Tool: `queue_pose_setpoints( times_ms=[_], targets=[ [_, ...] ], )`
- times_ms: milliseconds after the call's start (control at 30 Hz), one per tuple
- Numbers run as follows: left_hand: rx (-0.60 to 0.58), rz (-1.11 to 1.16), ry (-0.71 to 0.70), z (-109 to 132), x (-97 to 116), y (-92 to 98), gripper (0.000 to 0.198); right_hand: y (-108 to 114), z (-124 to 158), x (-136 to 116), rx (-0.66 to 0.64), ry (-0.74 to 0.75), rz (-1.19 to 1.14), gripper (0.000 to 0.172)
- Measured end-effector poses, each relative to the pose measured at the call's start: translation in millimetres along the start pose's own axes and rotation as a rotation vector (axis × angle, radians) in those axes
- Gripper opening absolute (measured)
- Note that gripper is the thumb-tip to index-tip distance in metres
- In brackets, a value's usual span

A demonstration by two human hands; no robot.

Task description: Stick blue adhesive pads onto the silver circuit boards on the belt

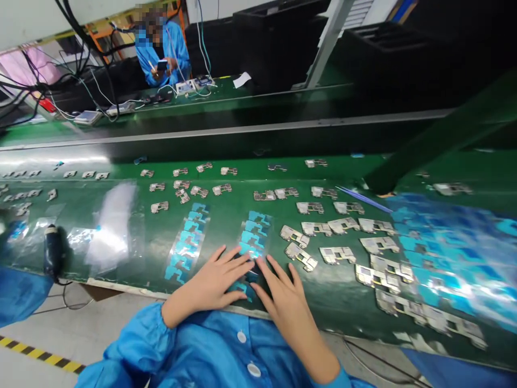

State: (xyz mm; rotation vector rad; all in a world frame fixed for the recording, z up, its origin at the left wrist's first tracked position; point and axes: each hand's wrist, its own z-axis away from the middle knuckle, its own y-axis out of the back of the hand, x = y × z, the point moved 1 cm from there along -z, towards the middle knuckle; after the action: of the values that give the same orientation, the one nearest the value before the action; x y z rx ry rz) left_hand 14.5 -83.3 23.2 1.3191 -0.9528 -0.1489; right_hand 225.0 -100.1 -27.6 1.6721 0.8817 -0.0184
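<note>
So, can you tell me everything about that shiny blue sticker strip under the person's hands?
It's a long, narrow strip of clear, shiny film carrying a row of notched teal-blue stickers, one after another. It looks thin and catches the light. It lies flat on a glossy dark green belt, pointing away from the person. Its near end disappears under the hands: fingertips of the left hand and right hand reach it, though exactly where they touch is hard to see.
</note>
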Motion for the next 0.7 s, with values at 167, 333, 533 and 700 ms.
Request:
queue_pose_setpoints(
  times_ms=[167, 333, 533, 700],
  targets=[
    [0.117, 0.118, 0.170, -18, -3, -7.3, 0.024, 9, 2, 7, 0.113, 0.007, -0.086, 0.042],
    [0.077, 0.062, 0.117, -29, 11, -5.2, 0.020, 25, -1, 6, 0.243, 0.070, -0.101, 0.039],
    [-0.067, -0.132, 0.095, -20, 21, -4.6, 0.049, 65, 4, 13, 0.248, 0.184, -0.292, 0.038],
    [-0.231, -0.181, 0.068, -23, 22, 21.0, 0.062, 84, 23, 63, 0.326, -0.298, -0.649, 0.017]
  ],
)
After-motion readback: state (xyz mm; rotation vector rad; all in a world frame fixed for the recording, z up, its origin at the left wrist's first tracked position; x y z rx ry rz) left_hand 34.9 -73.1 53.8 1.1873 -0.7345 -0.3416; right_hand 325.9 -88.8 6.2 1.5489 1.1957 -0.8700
